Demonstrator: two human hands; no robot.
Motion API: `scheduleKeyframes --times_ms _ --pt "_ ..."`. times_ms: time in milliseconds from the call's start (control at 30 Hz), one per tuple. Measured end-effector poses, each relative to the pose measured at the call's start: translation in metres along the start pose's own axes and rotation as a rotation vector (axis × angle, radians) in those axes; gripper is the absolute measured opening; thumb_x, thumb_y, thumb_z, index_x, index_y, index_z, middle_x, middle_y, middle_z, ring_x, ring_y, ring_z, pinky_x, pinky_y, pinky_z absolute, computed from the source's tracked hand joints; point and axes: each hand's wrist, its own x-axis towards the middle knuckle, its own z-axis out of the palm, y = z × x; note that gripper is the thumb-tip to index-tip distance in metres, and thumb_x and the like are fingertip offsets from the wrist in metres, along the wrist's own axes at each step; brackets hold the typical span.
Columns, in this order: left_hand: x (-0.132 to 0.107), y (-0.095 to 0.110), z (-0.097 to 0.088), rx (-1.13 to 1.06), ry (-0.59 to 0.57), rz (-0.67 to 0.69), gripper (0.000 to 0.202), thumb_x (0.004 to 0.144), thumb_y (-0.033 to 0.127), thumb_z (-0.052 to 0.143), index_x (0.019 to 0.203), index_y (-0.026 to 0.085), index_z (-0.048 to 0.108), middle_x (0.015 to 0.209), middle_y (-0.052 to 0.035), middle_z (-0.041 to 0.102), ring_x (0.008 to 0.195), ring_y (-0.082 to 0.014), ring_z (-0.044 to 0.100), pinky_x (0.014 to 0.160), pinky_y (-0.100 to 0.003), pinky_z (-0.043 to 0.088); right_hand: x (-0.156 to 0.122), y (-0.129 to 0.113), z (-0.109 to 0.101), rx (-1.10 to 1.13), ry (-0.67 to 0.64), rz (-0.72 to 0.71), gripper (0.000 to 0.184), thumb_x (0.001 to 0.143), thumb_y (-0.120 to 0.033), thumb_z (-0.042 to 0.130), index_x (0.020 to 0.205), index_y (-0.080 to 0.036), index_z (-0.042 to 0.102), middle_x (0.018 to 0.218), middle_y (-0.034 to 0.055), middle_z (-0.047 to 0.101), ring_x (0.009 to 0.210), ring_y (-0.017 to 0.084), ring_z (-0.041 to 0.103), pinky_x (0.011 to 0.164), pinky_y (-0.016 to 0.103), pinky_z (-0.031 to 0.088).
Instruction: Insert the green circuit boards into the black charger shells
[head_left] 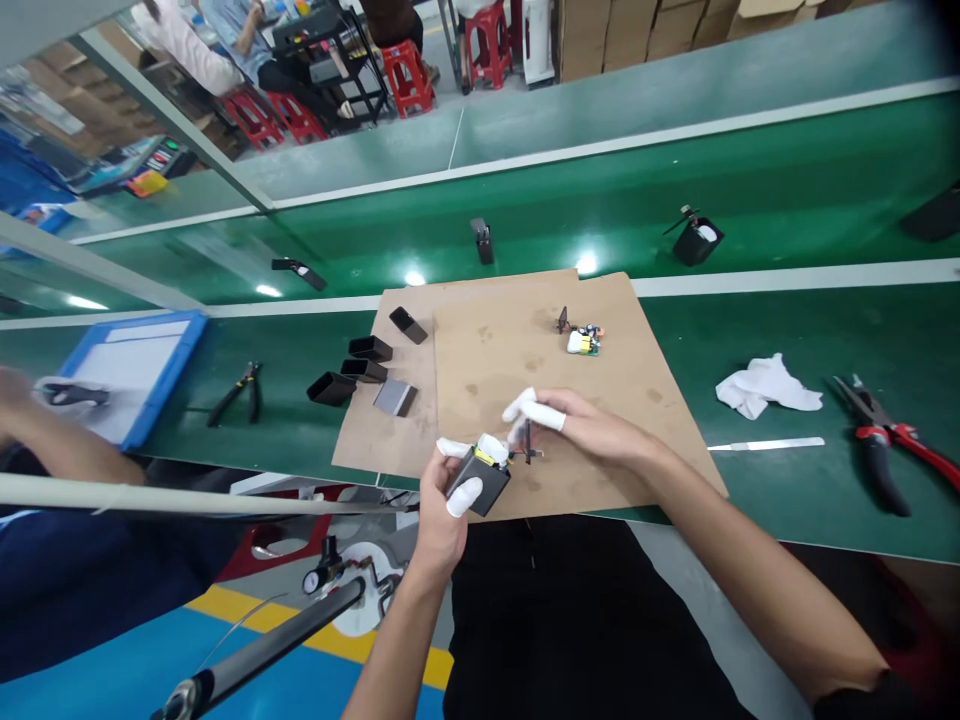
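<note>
My left hand [444, 505], with white finger cots on thumb and fingertip, grips a black plastic housing [484, 482]. A circuit board with a yellow and white part [491, 450] sticks out of the housing's open end. Close beside it, my right hand [562, 415], also in white finger cots, has its fingers closed around a small dark end piece [527, 440] joined to the board side. The fingertips partly hide how it is held. Both hands are over the brown cardboard sheet [495, 380] near the bench's front edge.
Several black housings [364, 370] stand on the cardboard's left. Another circuit board [585, 340] lies at its back right. Cutters [238, 393] rest left; a white cloth [769, 386], a white strip [772, 444] and red-handled pliers [892, 435] rest right. Assembled units lie along the green belt [570, 225]. A co-worker's arm [56, 425] is at left.
</note>
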Motion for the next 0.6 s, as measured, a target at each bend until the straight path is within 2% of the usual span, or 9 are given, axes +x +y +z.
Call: scheduleKeyframes --times_ms 100,167,233,333,400,467,533,600 --pt "-0.009 -0.001 0.004 0.021 0.156 0.054 0.029 0.098 0.045 0.068 0.116 0.024 0.056 0.105 -0.0074 0.076 0.094 -0.0242 0.081 0.084 -0.037 0.068 -0.016 0.024 0.036 0.141 0.382 0.023 0.048 0.107 -0.062 0.057 0.136 -0.025 0.064 0.127 0.0111 0.079 0.098 0.023 0.082 0.092 0.044 0.068" --pt "-0.014 0.0 0.004 0.053 0.256 0.108 0.029 0.095 0.037 0.072 0.115 0.025 0.056 0.108 -0.0076 0.075 0.101 -0.0245 0.081 0.09 -0.038 0.068 -0.028 0.037 0.07 0.205 0.567 0.028 0.054 0.105 -0.065 0.058 0.143 -0.027 0.054 0.132 0.0114 0.077 0.103 0.024 0.081 0.1 0.049 0.067" --pt "-0.018 0.003 0.003 0.13 0.291 0.215 0.031 0.092 0.028 0.074 0.116 0.025 0.054 0.116 -0.0097 0.075 0.11 -0.0267 0.081 0.096 -0.043 0.067 -0.039 0.041 0.104 0.261 0.62 0.037 0.059 0.1 -0.064 0.068 0.143 -0.027 0.052 0.127 0.0119 0.079 0.109 0.028 0.082 0.101 0.051 0.067" --pt "-0.022 0.009 0.001 0.327 0.218 0.476 0.045 0.086 0.019 0.078 0.123 0.026 0.052 0.122 -0.0118 0.076 0.112 -0.0295 0.082 0.093 -0.047 0.07 -0.045 0.036 0.142 0.473 0.605 0.06 0.068 0.089 -0.056 0.086 0.142 -0.028 0.055 0.132 0.0108 0.08 0.124 0.032 0.078 0.106 0.052 0.066" --pt "-0.024 0.012 0.0 0.434 0.173 0.618 0.054 0.081 0.016 0.081 0.126 0.026 0.052 0.118 -0.0121 0.078 0.105 -0.0295 0.082 0.085 -0.046 0.07 -0.043 0.029 0.154 0.57 0.617 0.067 0.071 0.082 -0.05 0.093 0.14 -0.029 0.058 0.131 0.0088 0.081 0.125 0.032 0.077 0.107 0.05 0.065" --pt "-0.027 0.012 -0.002 0.493 0.177 0.701 0.059 0.077 0.013 0.082 0.126 0.026 0.052 0.117 -0.0134 0.08 0.099 -0.0296 0.083 0.079 -0.045 0.07 -0.038 0.025 0.155 0.567 0.648 0.045 0.073 0.08 -0.047 0.095 0.141 -0.029 0.059 0.127 0.0078 0.082 0.119 0.032 0.08 0.103 0.049 0.067" --pt "-0.028 0.008 -0.005 0.494 0.182 0.735 0.059 0.076 0.01 0.083 0.125 0.027 0.053 0.12 -0.0146 0.081 0.099 -0.0301 0.083 0.078 -0.046 0.07 -0.033 0.024 0.149 0.512 0.699 -0.019 0.073 0.082 -0.045 0.094 0.144 -0.031 0.056 0.128 0.0082 0.081 0.116 0.031 0.081 0.1 0.05 0.068" --pt "-0.026 -0.001 -0.009 0.432 0.214 0.675 0.053 0.077 0.012 0.083 0.12 0.027 0.054 0.123 -0.014 0.079 0.105 -0.0304 0.082 0.083 -0.047 0.07 -0.03 0.026 0.137 0.423 0.783 -0.13 0.076 0.083 -0.042 0.093 0.147 -0.033 0.054 0.13 0.009 0.081 0.118 0.031 0.08 0.101 0.053 0.067"
